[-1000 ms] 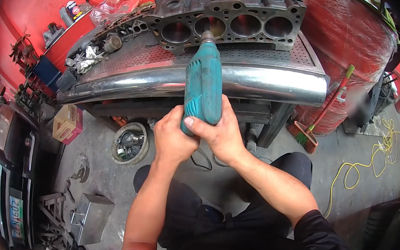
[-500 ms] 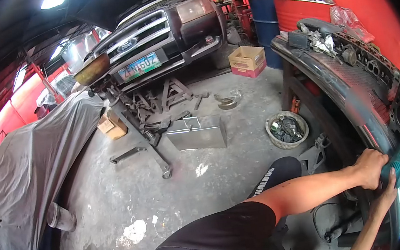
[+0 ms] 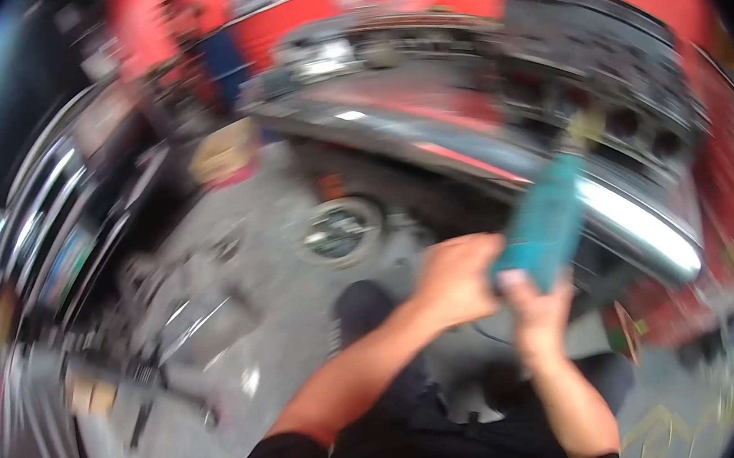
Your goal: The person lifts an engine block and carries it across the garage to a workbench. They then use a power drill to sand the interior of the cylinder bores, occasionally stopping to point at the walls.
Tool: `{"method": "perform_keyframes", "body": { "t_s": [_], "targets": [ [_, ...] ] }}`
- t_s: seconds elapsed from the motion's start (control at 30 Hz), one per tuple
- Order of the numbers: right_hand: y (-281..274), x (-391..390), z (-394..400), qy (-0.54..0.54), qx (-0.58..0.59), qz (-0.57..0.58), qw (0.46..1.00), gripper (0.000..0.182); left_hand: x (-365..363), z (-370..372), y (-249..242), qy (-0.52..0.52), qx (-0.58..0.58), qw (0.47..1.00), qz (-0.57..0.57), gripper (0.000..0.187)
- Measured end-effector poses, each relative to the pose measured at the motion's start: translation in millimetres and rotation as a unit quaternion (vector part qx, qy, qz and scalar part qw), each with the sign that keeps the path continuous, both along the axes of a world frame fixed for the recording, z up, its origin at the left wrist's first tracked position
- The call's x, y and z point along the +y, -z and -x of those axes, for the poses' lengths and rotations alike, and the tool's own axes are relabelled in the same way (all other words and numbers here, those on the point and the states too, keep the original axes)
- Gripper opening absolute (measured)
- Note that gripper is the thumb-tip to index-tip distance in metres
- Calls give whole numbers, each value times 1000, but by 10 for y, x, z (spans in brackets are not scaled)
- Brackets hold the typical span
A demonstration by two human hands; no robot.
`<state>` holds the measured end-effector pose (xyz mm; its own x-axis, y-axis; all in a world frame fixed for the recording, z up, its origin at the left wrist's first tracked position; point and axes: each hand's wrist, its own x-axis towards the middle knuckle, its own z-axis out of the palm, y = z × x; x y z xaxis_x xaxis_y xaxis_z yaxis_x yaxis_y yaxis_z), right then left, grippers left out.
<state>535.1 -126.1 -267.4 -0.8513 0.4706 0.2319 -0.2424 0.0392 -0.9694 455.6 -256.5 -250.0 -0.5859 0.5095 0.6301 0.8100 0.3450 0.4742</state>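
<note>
A teal die grinder (image 3: 540, 225) is held at a slant over the bench edge, its narrow nose pointing up and away from me. A blurred yellowish tip (image 3: 586, 127) sits at the nose, in front of a dark engine block (image 3: 633, 140). My left hand (image 3: 461, 277) is closed against the tool's lower left side. My right hand (image 3: 539, 304) wraps its rear end, thumb along the body. Motion blur hides the finger details. Behind the block stands a flat grey metal engine part (image 3: 587, 18) with several openings.
The bench has a shiny rounded edge (image 3: 639, 230). Greasy parts (image 3: 329, 57) lie at its far end. On the floor are a round basket of parts (image 3: 340, 232), a cardboard box (image 3: 223, 155) and a metal toolbox (image 3: 201, 325). A vehicle front (image 3: 67, 218) is at left.
My view has swung right, bringing the engine block into sight. The die grinder has come up off the bench edge with both hands on it, and its tip now shows.
</note>
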Motion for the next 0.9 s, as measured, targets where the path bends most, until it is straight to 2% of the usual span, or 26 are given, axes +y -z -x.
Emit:
{"method": "perform_keyframes", "body": {
  "t_s": [0.07, 0.2, 0.33, 0.63, 0.9],
  "targets": [
    [-146, -166, -149, -57, 52, 64, 995, 81, -141, -119, 27, 5, 8, 1000, 16, 42],
    [34, -239, -105, -113, 75, 131, 982, 87, -166, -186, 4, -22, 14, 999, 38, 40],
    [-54, -192, -129, -82, 51, 68, 993, 90, -136, -195, -29, -21, 16, 999, 31, 34],
    [-206, 197, 299, -62, 75, 74, 993, 85, 299, 196, -68, -24, -31, 999, -19, 22],
    [-296, 431, 621, -57, 94, 76, 991, 81, 532, 482, -151, -51, -77, 996, -3, 28]
  ]
}}
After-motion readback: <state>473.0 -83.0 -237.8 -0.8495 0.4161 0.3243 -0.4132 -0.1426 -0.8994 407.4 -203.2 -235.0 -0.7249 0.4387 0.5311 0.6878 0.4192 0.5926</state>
